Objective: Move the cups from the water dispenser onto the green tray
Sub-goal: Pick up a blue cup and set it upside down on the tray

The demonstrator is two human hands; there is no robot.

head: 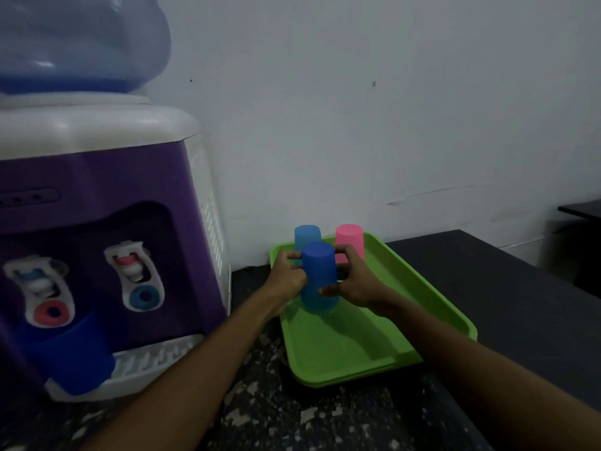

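A dark blue cup (318, 275) stands upside down on the green tray (351, 346), held from both sides. My left hand (287, 278) grips its left wall and my right hand (354, 283) grips its right wall. Behind it on the tray stand a light blue cup (305, 234) and a pink cup (349, 237), both upside down. Another dark blue cup (73, 356) sits on the drip grille of the purple and white water dispenser (97, 190), under the left tap.
The dispenser carries a large blue water bottle (81, 43) and stands at the left on a speckled dark counter (276, 411). A white wall rises right behind the tray. A black tabletop (520, 288) extends to the right.
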